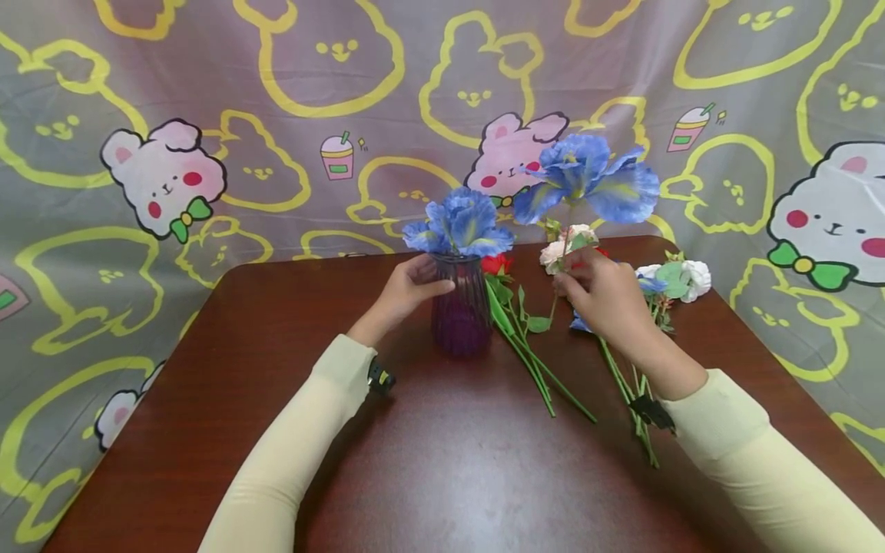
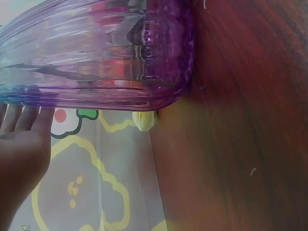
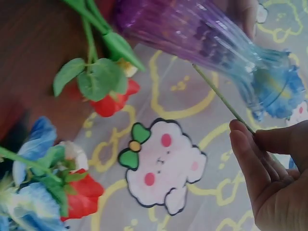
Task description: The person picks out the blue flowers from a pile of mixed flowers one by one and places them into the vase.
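A ribbed purple glass vase (image 1: 462,319) stands upright on the table, a blue flower (image 1: 462,223) showing above its rim. My left hand (image 1: 411,288) grips the vase near the top, thumb on the near side and fingers behind. To the vase's right, my right hand (image 1: 608,296) pinches the thin stem (image 3: 216,91) of another blue flower (image 1: 588,180). Its bloom is held higher than the vase's rim, and the stem slants down toward the vase's side. In the right wrist view, thumb and fingertips meet on that stem.
Red flowers (image 1: 498,263) with green stems lie right of the vase. Pink flowers (image 1: 565,250) are behind the right hand. Further right lie white flowers (image 1: 694,279) and blue ones, their stems (image 1: 632,399) under the right forearm. A patterned cloth (image 1: 263,153) hangs behind the brown table (image 1: 442,476).
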The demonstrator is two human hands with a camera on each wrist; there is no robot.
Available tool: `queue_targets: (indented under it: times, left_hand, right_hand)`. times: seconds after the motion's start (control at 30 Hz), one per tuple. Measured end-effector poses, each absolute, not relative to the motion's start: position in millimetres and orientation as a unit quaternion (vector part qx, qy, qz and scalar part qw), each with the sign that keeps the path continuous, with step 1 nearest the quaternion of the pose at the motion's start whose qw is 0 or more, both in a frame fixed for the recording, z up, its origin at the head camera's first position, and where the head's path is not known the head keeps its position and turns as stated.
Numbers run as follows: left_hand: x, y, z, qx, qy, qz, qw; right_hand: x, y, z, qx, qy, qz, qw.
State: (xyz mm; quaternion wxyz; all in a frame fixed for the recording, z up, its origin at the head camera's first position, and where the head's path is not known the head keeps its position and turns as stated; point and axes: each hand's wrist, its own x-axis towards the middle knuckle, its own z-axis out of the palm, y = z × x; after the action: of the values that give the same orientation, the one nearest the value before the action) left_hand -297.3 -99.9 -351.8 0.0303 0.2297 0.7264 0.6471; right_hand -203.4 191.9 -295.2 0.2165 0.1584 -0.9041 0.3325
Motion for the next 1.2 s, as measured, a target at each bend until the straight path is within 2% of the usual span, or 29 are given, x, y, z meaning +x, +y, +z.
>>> queue_targets:
  times: [0.23,0.67,0.9,1.2]
  left_hand:
    - [-296.2,-101.0,-351.6,0.234,0.715,0.658,0.033]
    - [-289.4,-103.5,-348.3,0.209,0.727,0.653,0.034]
    - [-284.7,-108.9,-343.3,0.198,0.724,0.66,0.012]
    - [-272.5,-122.4,-337.1,0.238,0.668,0.705,-0.016]
  right_hand:
    - [-196.5,176.6,-288.0,0.184,-0.886,0.338,0.259]
    - [-189.9,146.6,-279.6,0.256,-0.857,0.358,0.269]
    - [-189.0,133.1,-277.7,0.285,-0.842,0.37,0.272]
    - [-188.3,119.6,-279.1,0.319,-0.829,0.357,0.29]
